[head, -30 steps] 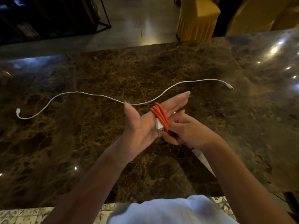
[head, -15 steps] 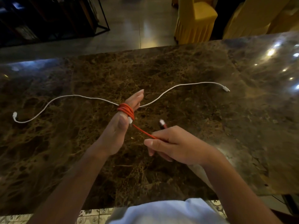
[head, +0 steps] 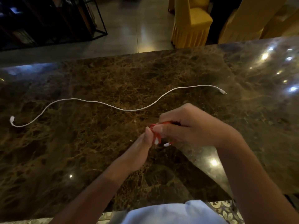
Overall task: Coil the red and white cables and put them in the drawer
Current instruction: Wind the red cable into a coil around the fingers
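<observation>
On the far left, beyond the table, a dark metal-framed shelf [head: 53, 20] stands on the tiled floor. The white cable [head: 103, 103] lies uncoiled in a long wave across the brown marble table [head: 64, 151], one plug near the left edge, the other far right. Nearer the person, the left hand [head: 139, 149] holds the coiled red cable [head: 157, 137], fingers together with the loops around them. The right hand [head: 189, 126] curls over the coil from the right, pinching it and hiding most of it; two white plugs poke out below. Yellow-covered chairs [head: 191, 21] stand behind the table. No drawer is visible.
</observation>
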